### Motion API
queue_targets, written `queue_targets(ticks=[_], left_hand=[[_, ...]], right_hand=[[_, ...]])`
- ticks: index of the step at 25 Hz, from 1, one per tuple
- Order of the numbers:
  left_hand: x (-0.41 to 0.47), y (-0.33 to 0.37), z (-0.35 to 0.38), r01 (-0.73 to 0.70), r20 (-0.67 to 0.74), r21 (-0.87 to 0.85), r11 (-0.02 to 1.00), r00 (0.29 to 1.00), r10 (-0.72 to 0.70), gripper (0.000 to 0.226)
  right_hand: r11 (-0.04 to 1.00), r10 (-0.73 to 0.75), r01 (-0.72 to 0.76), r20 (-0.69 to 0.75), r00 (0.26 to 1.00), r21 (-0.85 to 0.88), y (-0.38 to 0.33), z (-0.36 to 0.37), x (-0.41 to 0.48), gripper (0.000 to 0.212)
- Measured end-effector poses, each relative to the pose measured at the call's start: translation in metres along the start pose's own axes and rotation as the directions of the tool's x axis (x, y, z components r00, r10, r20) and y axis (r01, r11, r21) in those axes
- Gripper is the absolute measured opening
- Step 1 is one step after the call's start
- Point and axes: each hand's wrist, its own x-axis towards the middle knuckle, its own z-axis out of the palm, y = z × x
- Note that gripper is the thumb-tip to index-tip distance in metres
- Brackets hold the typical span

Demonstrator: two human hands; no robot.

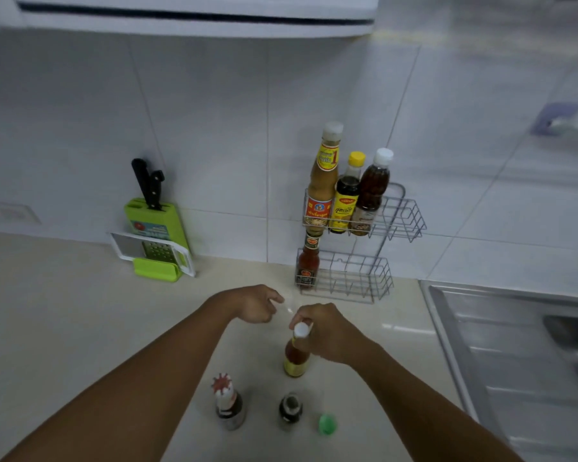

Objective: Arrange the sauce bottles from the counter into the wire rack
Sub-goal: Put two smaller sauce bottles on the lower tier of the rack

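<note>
Right hand (327, 331) covers the neck of the white-capped bottle (295, 356). Green-capped bottle (327, 424), near right: body too pale to make out. Sink (514, 361) cut off at right edge. Rack (357, 278) bottle labels unreadable. Forearms cut off at near edge.

Both bare forearms reach forward from the near edge of the counter and converge toward its middle. The right hand (327, 331) is curled downward, knuckles up, its fingers and thumb closed around the white-capped neck of a bottle (296, 355) standing on the counter. The left hand (254, 303) hangs just beside it, nearer the far edge, palm down, fingers loosely bent and holding nothing, the fingertips pointing toward the right hand without touching it.
</note>
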Motion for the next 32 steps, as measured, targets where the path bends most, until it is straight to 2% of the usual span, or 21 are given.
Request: queue_targets(ticks=[3,6,8,10,12,14,15,17,18,19,20,21,22,23,24,25,26,28,30,31,32], left_hand=[[-0.017,0.013,0.006,-0.034,0.042,0.002,0.999,0.999,0.034,0.076],[-0.038,0.030,0.012,-0.163,0.036,-0.066,0.984,0.986,0.165,0.091],[-0.053,0.048,0.021,-0.312,-0.080,-0.167,0.935,0.950,0.302,0.081],[-0.064,0.066,0.026,-0.445,-0.220,-0.327,0.834,0.894,0.390,0.053],[-0.076,0.087,0.023,-0.463,-0.196,-0.472,0.750,0.885,0.422,0.034],[-0.087,0.102,0.014,-0.405,-0.018,-0.533,0.743,0.883,0.469,0.034],[-0.091,0.109,0.011,-0.380,0.046,-0.518,0.766,0.882,0.469,0.035],[-0.092,0.122,0.010,-0.387,-0.035,-0.340,0.857,0.916,0.400,0.037],[-0.090,0.129,0.013,-0.374,-0.220,-0.098,0.922,0.912,0.346,0.040],[-0.087,0.134,0.017,-0.267,-0.433,0.211,0.940,0.837,0.334,0.043],[-0.083,0.137,0.023,-0.122,-0.575,0.435,0.892,0.725,0.380,0.043],[-0.079,0.139,0.029,-0.062,-0.644,0.507,0.860,0.636,0.426,0.043],[-0.075,0.139,0.029,-0.073,-0.659,0.471,0.879,0.633,0.406,0.044],[-0.074,0.138,0.026,-0.185,-0.611,0.310,0.932,0.713,0.345,0.046],[-0.076,0.138,0.022,-0.312,-0.492,0.007,0.950,0.826,0.275,0.045],[-0.077,0.136,0.019,-0.354,-0.293,-0.299,0.886,0.918,0.268,0.043],[-0.079,0.135,0.014,-0.330,-0.113,-0.484,0.811,0.942,0.317,0.040],[-0.079,0.135,0.008,-0.299,0.046,-0.564,0.770,0.919,0.391,0.037],[-0.073,0.143,0.012,-0.359,-0.114,-0.381,0.852,0.933,0.342,0.038],[-0.069,0.147,0.016,-0.363,-0.292,-0.157,0.918,0.905,0.308,0.041],[-0.065,0.152,0.022,-0.285,-0.480,0.129,0.950,0.820,0.311,0.046]], right_hand=[[1.000,0.014,-0.009,-0.184,0.983,0.027,-0.001,-0.002,-0.014,0.023],[0.961,0.052,0.039,-0.317,0.947,0.275,-0.007,-0.036,-0.035,0.020],[0.881,0.076,0.117,-0.382,0.921,0.458,-0.019,-0.070,-0.052,0.018],[0.843,0.053,0.188,-0.427,0.903,0.504,-0.033,-0.100,-0.066,0.014],[0.932,-0.084,0.249,-0.513,0.854,0.264,-0.039,-0.125,-0.077,0.016],[0.965,-0.251,0.251,-0.509,0.823,-0.070,-0.039,-0.141,-0.083,0.018],[0.960,-0.278,0.251,-0.476,0.834,-0.121,-0.038,-0.147,-0.084,0.016],[0.979,-0.200,0.189,-0.469,0.860,-0.071,-0.032,-0.147,-0.082,0.018],[0.995,-0.090,0.100,-0.492,0.866,-0.005,-0.028,-0.143,-0.078,0.020],[0.989,0.099,-0.029,-0.494,0.864,0.147,-0.024,-0.140,-0.073,0.023],[0.920,0.294,-0.134,-0.423,0.857,0.369,-0.021,-0.137,-0.070,0.025],[0.832,0.412,-0.199,-0.336,0.847,0.519,-0.020,-0.136,-0.070,0.025],[0.794,0.434,-0.212,-0.285,0.855,0.570,-0.022,-0.139,-0.070,0.025],[0.831,0.382,-0.182,-0.302,0.873,0.525,-0.022,-0.144,-0.071,0.025],[0.897,0.275,-0.105,-0.358,0.892,0.428,-0.022,-0.150,-0.073,0.025],[0.960,0.128,-0.002,-0.432,0.893,0.281,-0.024,-0.155,-0.077,0.025],[0.981,-0.013,0.103,-0.474,0.880,0.163,-0.027,-0.159,-0.081,0.025],[0.973,-0.155,0.218,-0.486,0.860,0.076,-0.029,-0.162,-0.082,0.029],[0.992,-0.075,0.116,-0.489,0.869,0.053,-0.023,-0.162,-0.074,0.032],[0.995,0.050,0.000,-0.480,0.876,0.104,-0.019,-0.162,-0.068,0.034],[0.962,0.220,-0.117,-0.446,0.868,0.246,-0.015,-0.161,-0.064,0.034]])
